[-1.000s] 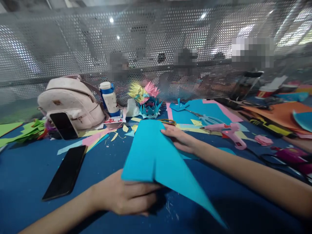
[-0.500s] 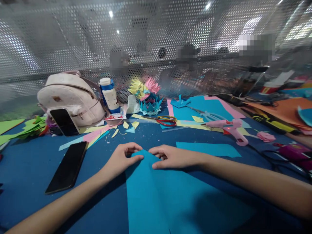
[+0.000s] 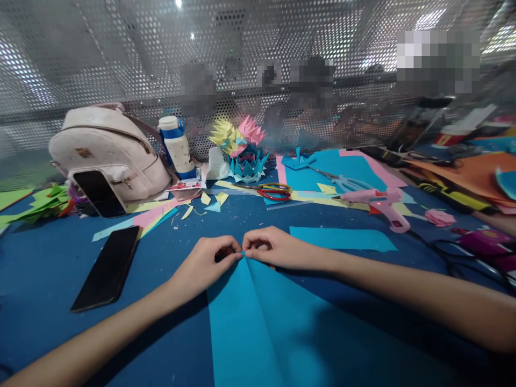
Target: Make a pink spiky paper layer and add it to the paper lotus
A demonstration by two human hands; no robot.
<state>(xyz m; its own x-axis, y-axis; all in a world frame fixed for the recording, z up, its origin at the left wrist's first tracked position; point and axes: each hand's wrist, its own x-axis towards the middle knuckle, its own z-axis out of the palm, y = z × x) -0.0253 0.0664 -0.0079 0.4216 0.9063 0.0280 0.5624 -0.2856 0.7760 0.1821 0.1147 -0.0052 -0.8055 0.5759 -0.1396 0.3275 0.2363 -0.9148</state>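
A large sheet of blue paper (image 3: 258,322) lies in front of me, with a crease running down from its far tip toward the near edge. My left hand (image 3: 212,263) pinches the far tip between thumb and forefinger. Right against it, my right hand (image 3: 278,248) grips the same tip, its thumb and forefinger closed and the other fingers curled beneath. The fingertips of both hands almost meet there. Beyond my right wrist rests a blue paper strip (image 3: 342,238).
Past my hands lie scissors (image 3: 274,192), paper scraps and a pink glue gun (image 3: 379,203) with a cord. Folded paper flowers (image 3: 246,161), a bottle (image 3: 177,148) and a backpack (image 3: 108,153) stand along the mesh wall. A phone (image 3: 107,269) lies left; another leans on the backpack.
Both hands have drawn together at the paper's far tip, and their fingers now pinch it tightly. The view has tilted slightly downward, then everything beyond sits a little higher.
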